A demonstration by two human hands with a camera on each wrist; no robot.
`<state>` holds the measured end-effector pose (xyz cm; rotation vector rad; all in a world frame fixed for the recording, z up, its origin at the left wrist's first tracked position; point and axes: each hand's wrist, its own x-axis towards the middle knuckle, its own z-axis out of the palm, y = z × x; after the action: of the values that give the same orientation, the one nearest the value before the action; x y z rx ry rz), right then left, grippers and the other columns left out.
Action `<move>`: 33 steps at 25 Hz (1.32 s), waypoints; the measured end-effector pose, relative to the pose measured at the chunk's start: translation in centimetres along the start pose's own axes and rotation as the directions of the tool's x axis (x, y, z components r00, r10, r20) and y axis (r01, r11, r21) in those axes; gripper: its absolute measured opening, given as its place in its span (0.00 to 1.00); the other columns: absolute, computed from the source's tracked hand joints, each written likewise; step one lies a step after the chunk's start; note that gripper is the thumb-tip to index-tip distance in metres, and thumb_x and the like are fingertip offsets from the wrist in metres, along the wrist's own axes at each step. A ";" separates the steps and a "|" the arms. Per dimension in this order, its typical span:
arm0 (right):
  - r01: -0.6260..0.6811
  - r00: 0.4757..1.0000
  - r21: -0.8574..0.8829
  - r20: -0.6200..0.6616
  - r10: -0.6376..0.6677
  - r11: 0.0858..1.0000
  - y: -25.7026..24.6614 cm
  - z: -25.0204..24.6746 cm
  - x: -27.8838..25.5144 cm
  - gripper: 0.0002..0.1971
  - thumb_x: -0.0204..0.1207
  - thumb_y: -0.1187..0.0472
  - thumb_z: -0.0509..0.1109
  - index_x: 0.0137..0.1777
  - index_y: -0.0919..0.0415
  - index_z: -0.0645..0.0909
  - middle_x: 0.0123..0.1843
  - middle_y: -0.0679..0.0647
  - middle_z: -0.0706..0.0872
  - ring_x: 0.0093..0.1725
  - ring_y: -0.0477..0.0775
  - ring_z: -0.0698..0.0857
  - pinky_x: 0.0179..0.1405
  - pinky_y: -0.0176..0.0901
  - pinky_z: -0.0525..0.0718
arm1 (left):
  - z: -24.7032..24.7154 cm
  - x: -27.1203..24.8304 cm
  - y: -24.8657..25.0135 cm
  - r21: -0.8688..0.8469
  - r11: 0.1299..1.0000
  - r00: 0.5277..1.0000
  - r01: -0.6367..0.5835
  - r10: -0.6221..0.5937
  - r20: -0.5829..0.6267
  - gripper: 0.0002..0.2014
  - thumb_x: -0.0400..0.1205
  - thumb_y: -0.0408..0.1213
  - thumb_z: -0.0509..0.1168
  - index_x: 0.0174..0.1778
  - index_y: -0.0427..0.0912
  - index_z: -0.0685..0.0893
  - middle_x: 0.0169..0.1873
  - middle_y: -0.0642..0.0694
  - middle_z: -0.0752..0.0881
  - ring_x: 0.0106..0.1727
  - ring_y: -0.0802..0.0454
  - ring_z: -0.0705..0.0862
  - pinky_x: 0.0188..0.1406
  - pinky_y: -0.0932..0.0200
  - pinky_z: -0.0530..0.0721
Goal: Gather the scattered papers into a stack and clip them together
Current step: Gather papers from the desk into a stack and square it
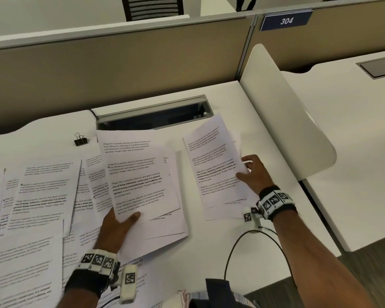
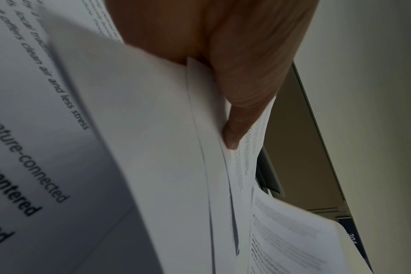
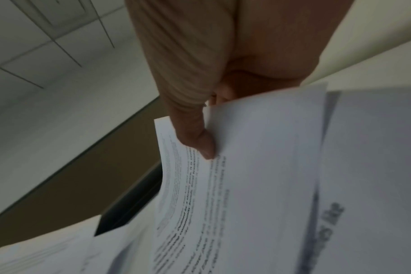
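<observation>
Printed white sheets lie scattered over the white desk (image 1: 209,258). My left hand (image 1: 118,221) pinches the lower edge of a small bundle of sheets (image 1: 138,174), thumb on top; the left wrist view shows the thumb (image 2: 237,118) pressed on the bundle (image 2: 153,148). My right hand (image 1: 251,172) pinches the right edge of another sheet (image 1: 216,165), lifted a little off the desk; the right wrist view shows its thumb (image 3: 200,140) on that sheet (image 3: 223,194). A black binder clip (image 1: 80,140) sits at the back left, apart from both hands.
More loose sheets (image 1: 38,196) cover the left and near side of the desk. An open cable tray (image 1: 156,116) runs along the back. A white divider panel (image 1: 287,112) stands at the right, a brown partition (image 1: 120,70) behind. A black cable (image 1: 231,247) loops near my right forearm.
</observation>
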<state>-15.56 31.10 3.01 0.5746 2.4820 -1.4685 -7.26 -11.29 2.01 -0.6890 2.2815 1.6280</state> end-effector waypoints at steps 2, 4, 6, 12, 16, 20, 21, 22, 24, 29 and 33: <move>0.094 0.996 0.039 0.003 -0.095 0.995 -1.7 -1.1 -0.8 0.28 0.71 0.71 0.78 0.67 0.57 0.71 0.58 0.58 0.88 0.51 0.49 0.88 0.38 0.25 0.83 | 0.1 0.1 0.2 0.005 1.000 1.000 -0.005 0.005 0.007 0.33 0.77 0.39 0.78 0.78 0.46 0.74 0.72 0.42 0.82 0.73 0.36 0.79 0.73 0.38 0.78; 0.145 0.989 0.098 0.025 -0.148 0.985 -3.5 -1.9 -1.4 0.29 0.72 0.70 0.80 0.68 0.56 0.71 0.57 0.56 0.89 0.52 0.51 0.90 0.43 0.26 0.85 | 0.3 0.4 0.4 0.014 1.000 1.000 -0.014 0.014 -0.004 0.33 0.78 0.38 0.78 0.79 0.45 0.74 0.73 0.42 0.82 0.74 0.36 0.79 0.74 0.38 0.77; 0.140 0.984 0.201 0.082 -0.159 0.970 -5.0 -2.3 -1.6 0.33 0.71 0.67 0.82 0.71 0.54 0.70 0.59 0.55 0.91 0.55 0.54 0.91 0.51 0.38 0.88 | 0.4 0.8 0.5 0.030 1.000 1.000 -0.008 0.008 -0.022 0.33 0.78 0.37 0.78 0.79 0.43 0.74 0.74 0.40 0.81 0.74 0.35 0.79 0.75 0.39 0.76; 0.055 0.963 0.290 0.238 -0.127 0.956 -4.5 3.2 -0.9 0.41 0.65 0.63 0.87 0.74 0.50 0.68 0.63 0.59 0.89 0.62 0.59 0.88 0.63 0.59 0.87 | 1.3 1.3 0.4 -0.044 0.998 0.996 0.036 -0.032 0.080 0.27 0.77 0.31 0.78 0.69 0.53 0.79 0.64 0.46 0.87 0.70 0.40 0.83 0.74 0.41 0.78; -0.033 0.957 0.153 0.289 -0.013 0.988 -1.9 9.9 -0.9 0.44 0.66 0.61 0.87 0.77 0.51 0.64 0.69 0.59 0.81 0.70 0.60 0.81 0.72 0.56 0.81 | 2.5 0.7 0.4 -0.061 0.994 0.986 0.087 -0.077 0.145 0.24 0.81 0.30 0.73 0.71 0.52 0.79 0.62 0.49 0.85 0.67 0.45 0.81 0.70 0.46 0.78; -0.003 0.946 0.037 0.323 -0.009 0.999 -0.3 13.8 -1.5 0.47 0.70 0.61 0.84 0.82 0.56 0.57 0.79 0.59 0.73 0.77 0.60 0.75 0.79 0.56 0.74 | 2.7 0.3 0.2 -0.290 0.916 0.956 0.277 -0.231 0.182 0.10 0.88 0.43 0.63 0.62 0.52 0.86 0.58 0.46 0.93 0.61 0.41 0.88 0.67 0.39 0.83; 0.016 0.940 0.020 0.340 -0.022 1.000 -0.2 14.3 -1.7 0.46 0.72 0.61 0.82 0.83 0.57 0.56 0.80 0.59 0.72 0.77 0.59 0.75 0.80 0.55 0.73 | 2.8 0.4 0.1 -0.276 0.928 0.962 0.251 -0.206 0.179 0.09 0.87 0.44 0.65 0.61 0.55 0.86 0.56 0.49 0.93 0.61 0.44 0.89 0.67 0.39 0.83; 0.033 0.929 -0.003 0.368 -0.029 0.999 -0.3 14.6 -2.0 0.45 0.74 0.59 0.81 0.84 0.57 0.56 0.80 0.59 0.72 0.78 0.58 0.74 0.80 0.53 0.72 | 2.9 0.4 0.0 -0.257 0.942 0.969 0.215 -0.173 0.174 0.09 0.85 0.44 0.69 0.61 0.56 0.86 0.56 0.52 0.93 0.61 0.46 0.89 0.68 0.40 0.83; 0.072 0.917 -0.086 0.398 -0.032 0.994 -0.2 15.2 -2.2 0.44 0.75 0.53 0.79 0.85 0.58 0.57 0.81 0.58 0.70 0.79 0.58 0.72 0.81 0.53 0.71 | 3.3 0.2 0.4 -0.157 0.977 0.977 0.148 -0.119 0.178 0.18 0.80 0.37 0.75 0.64 0.54 0.83 0.55 0.55 0.90 0.63 0.47 0.88 0.70 0.42 0.83; 0.079 0.959 -0.125 0.280 -0.041 0.989 -0.6 13.7 -2.4 0.28 0.74 0.44 0.77 0.70 0.54 0.76 0.61 0.51 0.78 0.58 0.51 0.81 0.61 0.48 0.84 | 3.8 -0.5 0.9 -0.040 0.998 0.985 0.057 -0.050 0.164 0.24 0.80 0.32 0.75 0.71 0.48 0.79 0.55 0.55 0.86 0.63 0.45 0.84 0.69 0.44 0.82; -0.025 0.949 0.269 0.310 -0.062 0.963 -2.4 11.3 -3.8 0.30 0.71 0.42 0.81 0.70 0.55 0.79 0.63 0.48 0.90 0.59 0.48 0.89 0.58 0.40 0.88 | 3.3 -1.7 2.3 -0.040 0.999 0.980 -0.024 0.031 0.198 0.17 0.80 0.35 0.75 0.57 0.59 0.79 0.51 0.64 0.85 0.53 0.59 0.85 0.58 0.55 0.84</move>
<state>-13.38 19.37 0.78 0.3245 2.0655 -1.7655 -7.20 -7.18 3.50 -0.4807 2.1328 1.6746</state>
